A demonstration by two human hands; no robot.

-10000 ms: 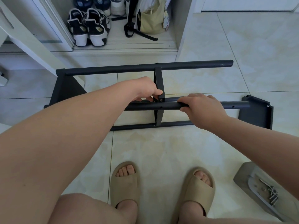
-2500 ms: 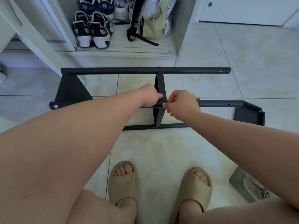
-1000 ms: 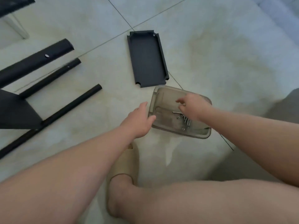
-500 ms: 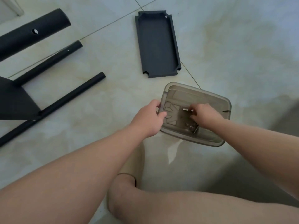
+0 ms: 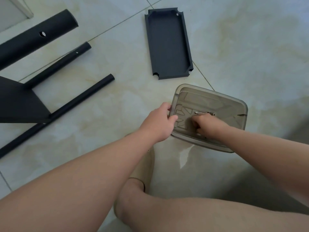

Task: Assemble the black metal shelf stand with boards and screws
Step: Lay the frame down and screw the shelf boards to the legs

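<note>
Pale marbled floor tiles [image 5: 250, 47] carry everything. The left hand [image 5: 160, 121] grips the left rim of a smoky plastic tray [image 5: 217, 101]. The right hand [image 5: 207, 124] sits inside it, fingers curled beside the loose screws [image 5: 203, 113]; whether it pinches one I cannot tell. A black shelf board [image 5: 167, 44] lies just beyond the tray, and the part-built stand frame [image 5: 16, 101] lies at left.

A single head-worn wide-angle view looks steeply down onto the pale glossy tiled floor [image 5: 234, 47], close above the translucent grey plastic tray [image 5: 217, 101] at centre, with black metal frame tubes [image 5: 80, 100] cropped at left.
</note>
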